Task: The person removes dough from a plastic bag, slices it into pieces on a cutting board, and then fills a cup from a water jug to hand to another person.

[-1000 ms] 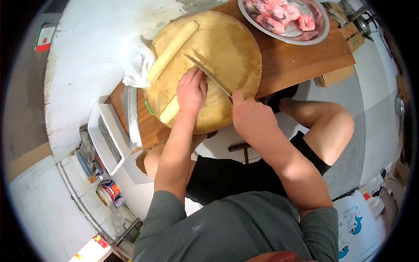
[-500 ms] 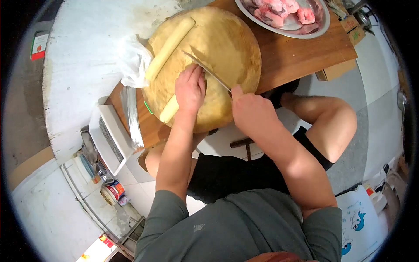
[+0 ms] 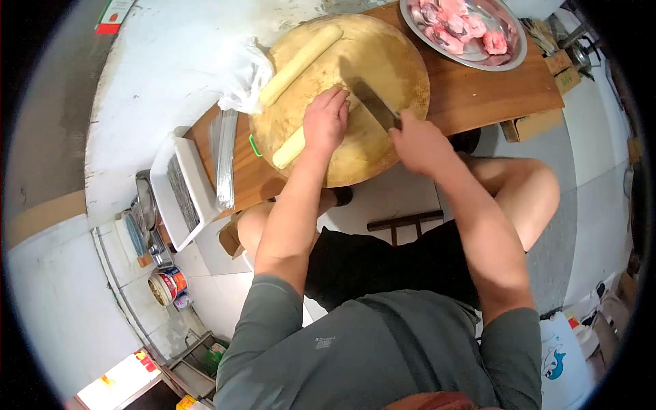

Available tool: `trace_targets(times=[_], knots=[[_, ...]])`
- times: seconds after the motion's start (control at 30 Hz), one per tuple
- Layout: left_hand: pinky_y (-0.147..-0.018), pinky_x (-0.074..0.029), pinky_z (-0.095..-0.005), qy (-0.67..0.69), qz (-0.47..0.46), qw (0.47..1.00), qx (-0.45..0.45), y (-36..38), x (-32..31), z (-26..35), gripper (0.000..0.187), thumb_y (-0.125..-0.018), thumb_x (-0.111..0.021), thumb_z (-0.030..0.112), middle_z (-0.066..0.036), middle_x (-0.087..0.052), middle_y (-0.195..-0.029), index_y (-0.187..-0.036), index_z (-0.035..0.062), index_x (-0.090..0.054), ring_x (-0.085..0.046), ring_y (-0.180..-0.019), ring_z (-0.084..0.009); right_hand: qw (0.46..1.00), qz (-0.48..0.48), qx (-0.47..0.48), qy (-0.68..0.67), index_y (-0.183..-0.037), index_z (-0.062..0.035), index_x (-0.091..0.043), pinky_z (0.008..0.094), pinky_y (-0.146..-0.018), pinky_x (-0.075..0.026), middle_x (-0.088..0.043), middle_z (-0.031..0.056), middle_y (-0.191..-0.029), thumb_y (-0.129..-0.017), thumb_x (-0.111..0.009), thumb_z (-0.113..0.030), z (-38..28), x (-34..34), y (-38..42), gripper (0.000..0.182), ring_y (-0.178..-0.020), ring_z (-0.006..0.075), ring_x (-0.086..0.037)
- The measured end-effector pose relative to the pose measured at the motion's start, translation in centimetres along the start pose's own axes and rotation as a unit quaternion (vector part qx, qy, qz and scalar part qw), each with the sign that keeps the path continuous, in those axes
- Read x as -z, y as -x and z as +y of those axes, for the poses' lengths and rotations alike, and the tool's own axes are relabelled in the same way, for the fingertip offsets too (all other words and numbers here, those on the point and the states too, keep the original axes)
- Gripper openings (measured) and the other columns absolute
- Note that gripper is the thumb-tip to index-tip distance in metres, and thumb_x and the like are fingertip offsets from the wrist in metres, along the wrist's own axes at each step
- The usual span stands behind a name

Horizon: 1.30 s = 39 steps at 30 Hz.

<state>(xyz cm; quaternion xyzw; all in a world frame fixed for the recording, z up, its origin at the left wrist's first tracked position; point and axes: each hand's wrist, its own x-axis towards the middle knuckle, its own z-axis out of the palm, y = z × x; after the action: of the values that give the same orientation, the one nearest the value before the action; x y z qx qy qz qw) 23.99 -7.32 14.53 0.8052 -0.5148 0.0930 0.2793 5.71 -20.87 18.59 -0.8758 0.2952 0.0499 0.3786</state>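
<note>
On the round yellowish chopping board [image 3: 383,55] lie two long pale yellow pieces. One long piece [image 3: 301,65] rests whole near the board's upper left edge. My left hand [image 3: 326,121] is curled over the other piece [image 3: 290,149], whose lower end sticks out below the wrist; its fingertips are near the blade. My right hand [image 3: 424,142] grips the handle of a broad knife [image 3: 372,102], its blade pointing up and left, just right of my left fingers. Small bits near the blade are hard to make out.
A metal bowl [image 3: 509,61] of pink raw meat [image 3: 471,27] stands on the wooden table [image 3: 492,99]. Left of the board are a white plastic bag [image 3: 244,75], a bundle of thin metallic strips [image 3: 224,160] and a white tray [image 3: 195,154]. Below is a wooden stool part [image 3: 404,220].
The whole view has shifted, with the board now further right and higher. The knife has tilted so its flat side shows more, and its blade sits right of my left fingertips.
</note>
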Motion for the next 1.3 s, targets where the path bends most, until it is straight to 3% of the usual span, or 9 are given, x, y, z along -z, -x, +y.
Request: trace_targets(times=[0.03, 0.1, 0.2, 0.53, 0.63, 0.77, 0.8, 1.1, 1.3], knots=[[-0.084, -0.052, -0.0403, -0.001, 0.004, 1.0, -0.004, -0.1, 0.0, -0.2, 0.022, -0.083, -0.067, 0.005, -0.013, -0.067, -0.11, -0.106, 0.0045, -0.067, -0.063, -0.099, -0.0349, 0.999, 0.022, 0.01, -0.046, -0.11, -0.0035, -0.052, 0.0443, -0.059, -0.054, -0.068, 0.0211, -0.088, -0.093, -0.053, -0.022, -0.7, 1.0, -0.1, 0.025, -0.069, 0.0347, -0.068], [-0.086, -0.051, -0.0397, -0.004, 0.004, 1.0, 0.001, 0.4, -0.3, -0.4, 0.021, -0.083, -0.067, 0.009, -0.009, -0.067, -0.111, -0.104, 0.0084, -0.069, -0.063, -0.1, -0.0299, 0.901, -0.121, -0.119, -0.399, -0.101, -0.0082, -0.053, 0.0272, -0.039, -0.039, -0.049, -0.0007, -0.068, -0.097, -0.056, -0.032, 0.6, 2.9, 0.3, 0.025, -0.045, 0.0088, -0.044], [-0.088, -0.051, -0.0402, 0.0, -0.015, 1.0, 0.004, 0.0, 0.2, -0.1, 0.024, -0.084, -0.065, 0.01, -0.011, -0.067, -0.115, -0.107, 0.0063, -0.068, -0.063, -0.103, -0.0312, 0.775, -0.151, -0.156, -0.594, -0.111, -0.014, -0.049, 0.0279, -0.04, -0.035, -0.048, -0.0025, -0.066, -0.098, -0.056, -0.035, 4.3, 3.0, 0.3, 0.026, -0.046, 0.0107, -0.044], [-0.09, -0.05, -0.0407, -0.01, -0.029, 0.999, 0.015, 0.2, 1.0, -0.2, 0.023, -0.086, -0.066, 0.011, -0.013, -0.066, -0.115, -0.108, 0.0046, -0.067, -0.061, -0.104, -0.0325, 0.743, -0.1, -0.2, -0.631, -0.105, -0.0088, -0.053, 0.0282, -0.043, -0.036, -0.052, 0.0001, -0.07, -0.098, -0.055, -0.031, 9.6, -0.1, 2.8, 0.024, -0.049, 0.0111, -0.046], [-0.088, -0.051, -0.0402, -0.027, -0.015, 1.0, -0.006, 0.0, 1.2, -0.3, 0.02, -0.086, -0.066, 0.011, -0.013, -0.065, -0.11, -0.105, 0.0047, -0.068, -0.061, -0.102, -0.0327, 0.823, -0.064, -0.169, -0.539, -0.101, -0.0076, -0.055, 0.0268, -0.044, -0.037, -0.051, -0.0006, -0.069, -0.097, -0.056, -0.03, 8.5, 0.0, 3.8, 0.023, -0.051, 0.0095, -0.046], [-0.085, -0.051, -0.039, -0.018, 0.014, 1.0, 0.006, 0.3, 0.4, 0.2, 0.017, -0.086, -0.066, 0.009, -0.013, -0.065, -0.107, -0.102, 0.0052, -0.068, -0.061, -0.1, -0.033, 0.974, 0.143, 0.037, -0.173, -0.099, -0.0027, -0.053, 0.0449, -0.059, -0.05, -0.066, 0.0214, -0.084, -0.094, -0.056, -0.029, 5.8, -0.5, 4.3, 0.027, -0.07, 0.0367, -0.067], [-0.084, -0.052, -0.0387, -0.018, 0.022, 1.0, 0.009, 0.2, 0.3, 0.2, 0.016, -0.086, -0.066, 0.009, -0.013, -0.065, -0.106, -0.101, 0.0053, -0.068, -0.062, -0.099, -0.0326, 0.989, 0.069, -0.024, -0.128, -0.102, -0.0008, -0.052, 0.0524, -0.071, -0.051, -0.065, 0.0282, -0.093, -0.094, -0.056, -0.029, 2.9, 1.3, 4.9, 0.029, -0.082, 0.0466, -0.065], [-0.081, -0.052, -0.0392, -0.011, 0.004, 0.999, 0.04, -0.2, 0.0, -0.7, 0.017, -0.085, -0.068, 0.015, -0.01, -0.066, -0.102, -0.1, 0.0067, -0.067, -0.063, -0.093, -0.0323, 0.987, 0.061, 0.069, 0.129, -0.132, -0.0018, -0.044, 0.043, -0.059, -0.057, -0.064, 0.0185, -0.084, -0.089, -0.049, -0.014, -4.2, 0.6, 5.4, 0.045, -0.068, 0.0347, -0.069], [-0.08, -0.051, -0.0447, -0.092, -0.212, 0.966, 0.117, 0.0, 3.7, -0.9, 0.048, -0.085, -0.07, 0.034, -0.016, -0.065, -0.106, -0.124, 0.0099, -0.056, -0.061, -0.098, -0.0363, 0.987, 0.071, 0.062, 0.133, -0.134, -0.0044, -0.044, 0.0437, -0.058, -0.057, -0.065, 0.0184, -0.088, -0.092, -0.052, -0.017, -3.9, 0.4, 5.4, 0.044, -0.067, 0.0351, -0.069]])
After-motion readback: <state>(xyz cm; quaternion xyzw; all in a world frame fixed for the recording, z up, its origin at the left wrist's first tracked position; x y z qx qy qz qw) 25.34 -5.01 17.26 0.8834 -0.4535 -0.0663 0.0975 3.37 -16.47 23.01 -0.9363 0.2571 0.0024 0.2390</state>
